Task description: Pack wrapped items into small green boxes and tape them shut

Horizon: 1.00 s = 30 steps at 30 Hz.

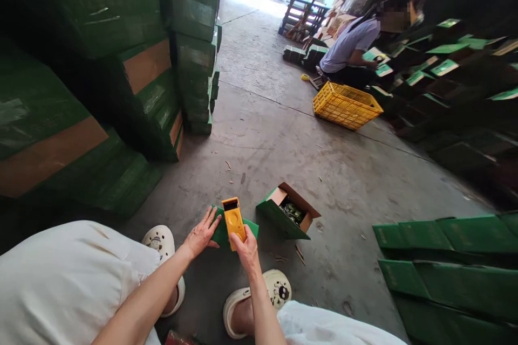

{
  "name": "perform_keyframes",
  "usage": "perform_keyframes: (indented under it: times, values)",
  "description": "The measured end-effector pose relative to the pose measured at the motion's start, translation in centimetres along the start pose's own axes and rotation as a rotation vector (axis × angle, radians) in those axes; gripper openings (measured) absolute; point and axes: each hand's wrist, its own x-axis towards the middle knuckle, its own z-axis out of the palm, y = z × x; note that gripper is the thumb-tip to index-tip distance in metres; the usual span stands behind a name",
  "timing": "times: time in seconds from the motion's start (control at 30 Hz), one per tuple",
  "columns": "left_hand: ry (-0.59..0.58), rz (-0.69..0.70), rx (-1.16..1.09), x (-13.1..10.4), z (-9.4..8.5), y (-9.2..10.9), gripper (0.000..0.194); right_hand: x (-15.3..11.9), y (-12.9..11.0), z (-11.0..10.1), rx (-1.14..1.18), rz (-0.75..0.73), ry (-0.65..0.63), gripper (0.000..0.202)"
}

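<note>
In the head view my right hand [246, 248] is wrapped round a yellow handheld tool [233, 222] with a dark slot at its far end and a round dimple on top. I cannot make out its exact kind. Beneath the tool lies a closed green box [251, 229], partly hidden by it and by my hands. My left hand [203, 233] rests with fingers spread at the left side of this box, holding nothing. Just to the right stands an open green carton [279, 221], its brown flaps up and dark, shiny packed items inside.
Tall stacks of green cartons [109, 11] rise at left. More green boxes [437, 237] stand in rows at right. Farther off, a person [350, 46] sits beside a yellow crate [343, 108]. A pallet jack [313, 2] stands at the back. My feet in white clogs [277, 287] flank the box.
</note>
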Motion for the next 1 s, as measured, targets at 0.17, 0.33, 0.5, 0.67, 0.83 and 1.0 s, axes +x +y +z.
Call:
perform_keyframes:
  times: [0.17, 0.33, 0.5, 0.67, 0.83, 1.0]
  values:
    - [-0.025, 0.009, 0.073, 0.0, -0.7, 0.3, 0.104, 2.6, -0.3, -1.0, 0.124, 0.265, -0.126, 0.05]
    - [-0.051, -0.016, 0.068, 0.2, -1.1, 0.7, 0.103, 4.9, -2.0, -2.8, 0.206, 0.389, -0.426, 0.053]
    - [-0.004, -0.033, 0.043, 0.4, -0.4, 0.9, 0.107, 6.6, -3.5, -4.2, 0.19, 0.427, -0.579, 0.055]
    - [0.027, -0.047, 0.052, 1.2, 0.7, 1.1, 0.11, 9.2, -6.3, -7.4, 0.187, 0.367, -0.655, 0.052]
    - [0.003, 0.027, 0.028, 3.4, 1.0, 0.6, 0.11, 10.7, -8.3, -10.3, 0.162, 0.325, -0.747, 0.051]
    - [-0.031, 0.005, -0.026, 4.9, 1.6, 0.5, 0.107, 10.5, -5.5, -8.2, 0.19, 0.231, -0.676, 0.06]
